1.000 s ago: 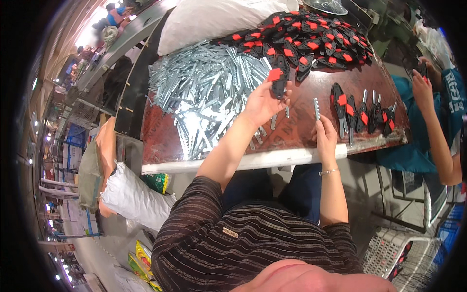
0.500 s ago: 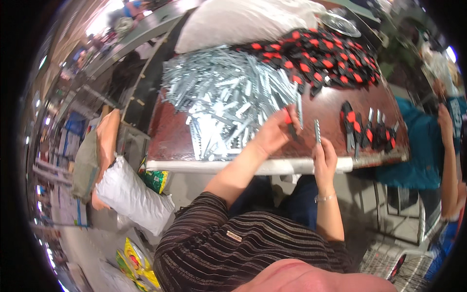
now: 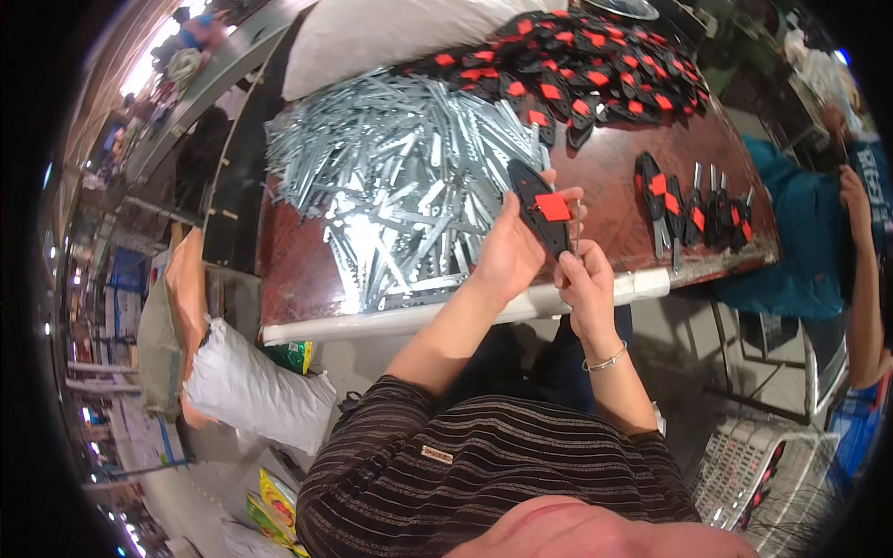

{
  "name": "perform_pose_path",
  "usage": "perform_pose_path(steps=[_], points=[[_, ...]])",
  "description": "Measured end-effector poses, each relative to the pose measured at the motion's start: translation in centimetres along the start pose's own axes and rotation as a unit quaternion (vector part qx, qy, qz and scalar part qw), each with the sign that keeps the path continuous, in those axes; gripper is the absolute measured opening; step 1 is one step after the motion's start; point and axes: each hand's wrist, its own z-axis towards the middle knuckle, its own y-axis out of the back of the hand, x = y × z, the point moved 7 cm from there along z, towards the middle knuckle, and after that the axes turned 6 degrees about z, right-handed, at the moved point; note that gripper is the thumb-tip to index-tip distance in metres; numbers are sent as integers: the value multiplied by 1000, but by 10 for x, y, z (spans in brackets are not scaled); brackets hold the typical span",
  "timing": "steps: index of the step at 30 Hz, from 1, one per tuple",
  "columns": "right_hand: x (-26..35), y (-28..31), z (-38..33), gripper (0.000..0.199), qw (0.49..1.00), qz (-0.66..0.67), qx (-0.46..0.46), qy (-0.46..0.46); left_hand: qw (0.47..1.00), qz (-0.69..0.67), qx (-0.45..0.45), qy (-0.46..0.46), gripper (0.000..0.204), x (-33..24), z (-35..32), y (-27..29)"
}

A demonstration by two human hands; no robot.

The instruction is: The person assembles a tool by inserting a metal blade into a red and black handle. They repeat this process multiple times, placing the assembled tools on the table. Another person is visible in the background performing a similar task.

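Holding a black handle [image 3: 541, 209] w/ red button, the left hand [image 3: 507, 256] is clamped round it just above the table [image 3: 298, 279] edge; the right hand [image 3: 584, 279] pinches a thin metal blade [image 3: 578, 223] upright beside it. Hands nearly touching. Risks: blade looks toothed, so a slip at the slot could nick a finger; a loose pinch could drop it off the edge. Blade pile [image 3: 400, 186] sits near the left forearm, easy to snag.
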Motion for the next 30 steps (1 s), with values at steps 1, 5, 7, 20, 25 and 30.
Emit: perform_pose_path(steps=[1, 5, 7, 20, 25, 30], points=[[-3, 3, -2, 9, 999, 33, -2, -14, 1000, 21, 7, -3, 55, 2, 1, -3], [1, 7, -5, 11, 999, -19, 27, -7, 995, 86, -9, 46, 54, 6, 3, 12], [12, 15, -7, 7, 995, -75, -14, 67, 985, 147, -83, 39, 49, -3, 2, 26], [44, 33, -7, 11, 983, -138, -44, 110, 911, 326, 107, 230, 48, -14, -26, -5], [37, 38, -12, 10, 983, 40, -146, 104, 965, 245, 85, 48, 66, -3, -14, -1], [23, 17, -13, 13, 986, 98, -106, 82, 983, 164, 51, -64, 59, 8, -10, -18]])
